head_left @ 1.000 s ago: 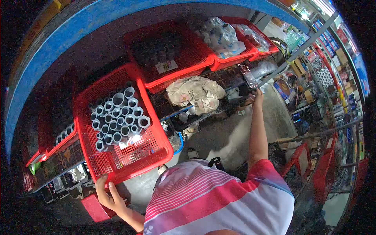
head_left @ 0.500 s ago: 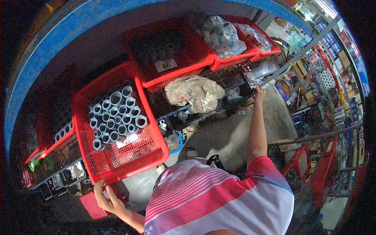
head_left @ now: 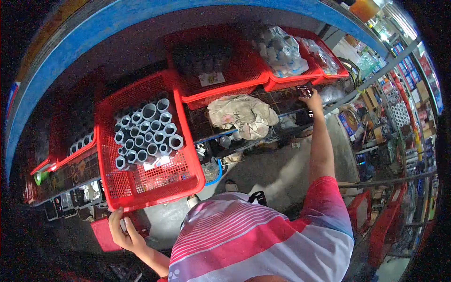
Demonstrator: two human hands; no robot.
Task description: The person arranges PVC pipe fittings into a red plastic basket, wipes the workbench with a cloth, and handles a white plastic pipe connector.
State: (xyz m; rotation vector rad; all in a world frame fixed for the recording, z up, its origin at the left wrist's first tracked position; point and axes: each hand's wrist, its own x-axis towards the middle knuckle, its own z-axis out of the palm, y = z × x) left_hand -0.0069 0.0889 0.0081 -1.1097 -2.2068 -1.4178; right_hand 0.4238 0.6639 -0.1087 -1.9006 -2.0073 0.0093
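Note:
Beside the near corner of a red plastic basket (head_left: 155, 188) is my left hand (head_left: 124, 232), its fingers apart and curved. The fingertips come up to the basket rim; whether they touch it I cannot tell. Several grey pipe fittings with hexagonal ends (head_left: 145, 134) stand packed in the basket, openings up, with a white paper label (head_left: 157, 162) in front of them. My right hand (head_left: 314, 102) is stretched out to the far right, over the shelf edge. Its fingers are closed on a small dark flat object (head_left: 304, 91) with shiny spots, too small to name for sure.
Behind stand more red baskets (head_left: 225, 89), one with dark fittings, others with clear plastic bags (head_left: 284, 54). A crumpled cream cloth bag (head_left: 242, 115) lies on the shelf. A blue shelf beam (head_left: 188, 9) crosses overhead. A red box (head_left: 104, 235) sits below my left hand.
The view has shifted, so the baskets appear farther right. My right hand has drawn the dark flat object in and tilted it. My left hand stays by the basket corner.

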